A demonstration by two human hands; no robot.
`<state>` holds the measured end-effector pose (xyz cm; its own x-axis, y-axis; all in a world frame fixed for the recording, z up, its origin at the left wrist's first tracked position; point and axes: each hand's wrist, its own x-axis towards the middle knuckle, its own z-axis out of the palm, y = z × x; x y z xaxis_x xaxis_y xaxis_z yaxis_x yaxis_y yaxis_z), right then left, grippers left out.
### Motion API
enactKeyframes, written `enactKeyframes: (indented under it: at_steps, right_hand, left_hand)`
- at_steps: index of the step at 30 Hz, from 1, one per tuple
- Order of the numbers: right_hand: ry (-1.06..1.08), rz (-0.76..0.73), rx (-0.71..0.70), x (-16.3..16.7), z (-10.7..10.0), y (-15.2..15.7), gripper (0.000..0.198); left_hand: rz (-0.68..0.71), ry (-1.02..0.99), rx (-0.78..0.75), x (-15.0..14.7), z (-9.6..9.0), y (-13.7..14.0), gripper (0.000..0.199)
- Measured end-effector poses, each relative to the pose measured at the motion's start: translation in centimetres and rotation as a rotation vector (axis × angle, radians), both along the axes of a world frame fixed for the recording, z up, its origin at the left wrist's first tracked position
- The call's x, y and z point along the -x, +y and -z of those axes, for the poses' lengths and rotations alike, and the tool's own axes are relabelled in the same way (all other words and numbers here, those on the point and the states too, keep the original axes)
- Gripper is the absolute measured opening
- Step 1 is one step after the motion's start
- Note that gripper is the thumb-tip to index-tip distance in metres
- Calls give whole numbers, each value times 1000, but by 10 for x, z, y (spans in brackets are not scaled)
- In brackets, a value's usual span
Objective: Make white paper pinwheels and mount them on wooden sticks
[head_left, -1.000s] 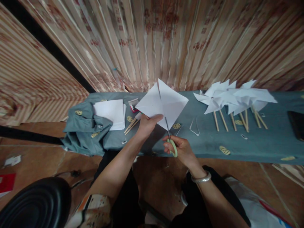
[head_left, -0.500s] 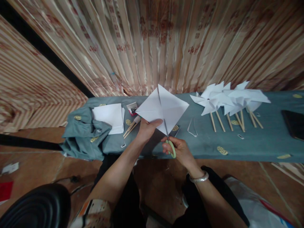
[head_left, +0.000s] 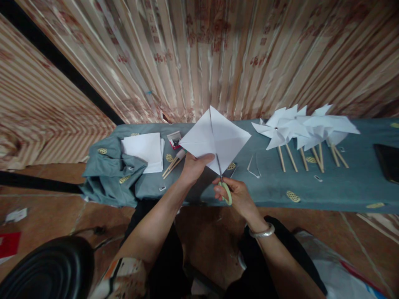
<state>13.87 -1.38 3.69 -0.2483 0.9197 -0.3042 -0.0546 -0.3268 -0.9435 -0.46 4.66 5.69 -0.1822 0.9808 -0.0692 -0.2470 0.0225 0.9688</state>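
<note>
A white square sheet of paper (head_left: 229,135) is held up over the bench, turned with one corner towards me. Slits run inward from its far and left corners. My left hand (head_left: 196,166) pinches its lower left side, thumb on top. Around the green-handled scissors (head_left: 228,194) my right hand (head_left: 235,193) is closed. Their blades lie along the near corner of the paper, pointing towards its middle. Finished paper pinwheels (head_left: 282,129) on wooden sticks lie to the right, overlapping in a row.
A stack of white paper (head_left: 143,151) lies left on the grey-green cloth (head_left: 264,191). Beside it are a small box of pins (head_left: 174,140) and several wooden sticks (head_left: 171,166). Thin paper offcuts (head_left: 254,166) lie right of the sheet. A dark phone-like object (head_left: 386,162) sits at the far right.
The view has shifted slightly. Both hands keep their grip on the paper and the scissors, with the blades still at the near corner.
</note>
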Motion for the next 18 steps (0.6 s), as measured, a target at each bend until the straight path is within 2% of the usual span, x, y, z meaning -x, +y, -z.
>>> enactKeyframes:
  at_steps: [18]
  right_hand:
    - [12,18,0,-1,2,1,42]
  left_hand:
    - [61,-46,39,-2,3,-2,22]
